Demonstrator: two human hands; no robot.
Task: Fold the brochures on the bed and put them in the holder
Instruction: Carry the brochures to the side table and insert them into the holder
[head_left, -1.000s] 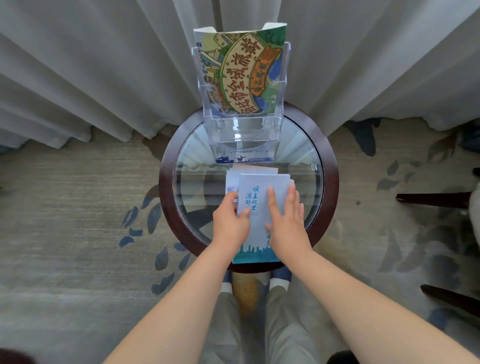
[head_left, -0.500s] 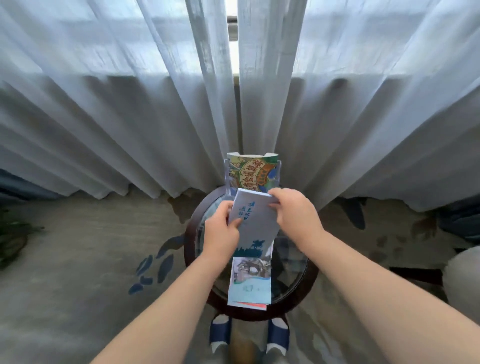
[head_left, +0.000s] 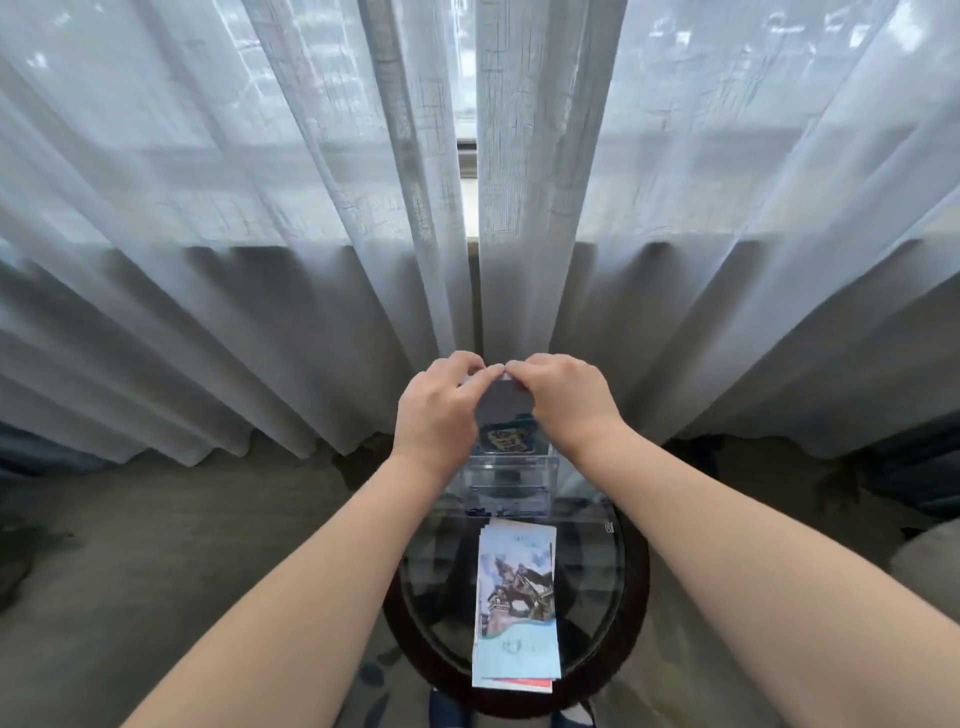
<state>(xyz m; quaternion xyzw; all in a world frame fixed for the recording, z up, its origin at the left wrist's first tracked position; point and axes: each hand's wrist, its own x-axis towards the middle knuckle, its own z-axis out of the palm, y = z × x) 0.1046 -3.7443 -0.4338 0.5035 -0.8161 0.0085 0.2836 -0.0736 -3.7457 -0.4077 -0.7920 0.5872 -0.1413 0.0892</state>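
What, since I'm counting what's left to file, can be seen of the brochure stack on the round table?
The stack of folded brochures lies flat on the glass-topped round table, long side pointing away from the person. The top sheet shows a blue-and-brown illustration above a pale blue band. Lower sheets peek out askew, one red-edged at the near end. Its far end reaches the base of the clear holder. No hand touches it.

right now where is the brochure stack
Head view, lower centre: the brochure stack lies on the round glass table, just in front of the clear holder.
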